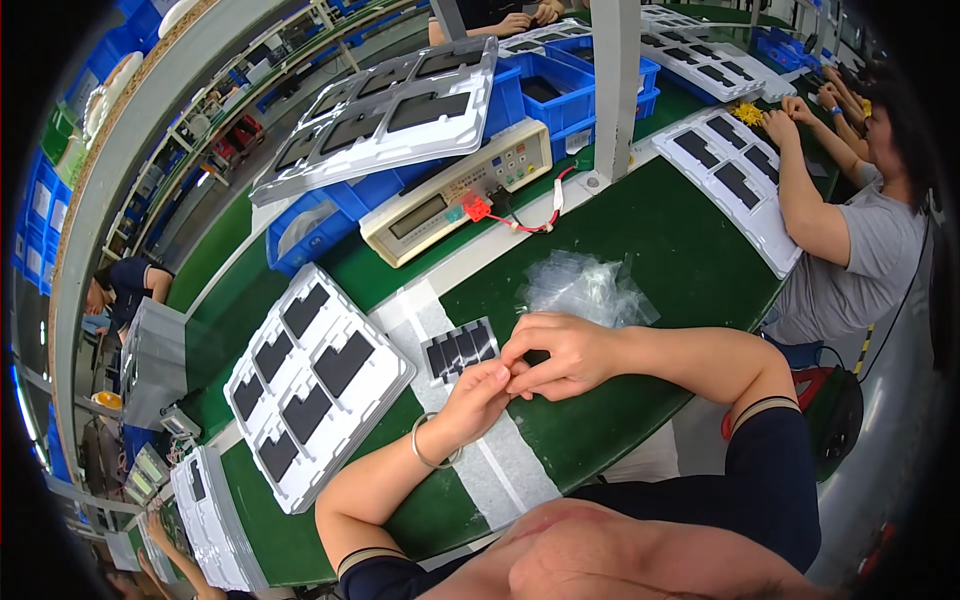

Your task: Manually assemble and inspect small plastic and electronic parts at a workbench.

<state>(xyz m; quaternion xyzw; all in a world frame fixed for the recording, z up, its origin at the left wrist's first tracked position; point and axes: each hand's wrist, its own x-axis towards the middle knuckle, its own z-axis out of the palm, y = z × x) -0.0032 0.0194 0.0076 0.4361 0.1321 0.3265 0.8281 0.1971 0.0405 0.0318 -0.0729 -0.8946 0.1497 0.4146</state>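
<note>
Green table (610,420) under a long workshop's lights, with one grey post (616,90) rising from its far edge. Two bare hands meet over it: the left hand (478,398) and right hand (562,355) have their fingertips pinched together, and I cannot tell whether anything is between them. One sheet of dark strips (460,349) lies just beyond the left hand, near the fingertips. Past the right hand sits one heap of clear plastic film (590,290).

On the left, the top tray of a white stack (318,350) holds six black pieces; a raised white tray (375,115) farther back also shows six. Beneath it, one blue bin (285,258) contains clear plastic. One cream meter (455,195) carries a red clip (474,207); its panel markings are too small to read. At right, a co-worker (850,220) sits beside a white tray (725,185) showing four black pieces.
</note>
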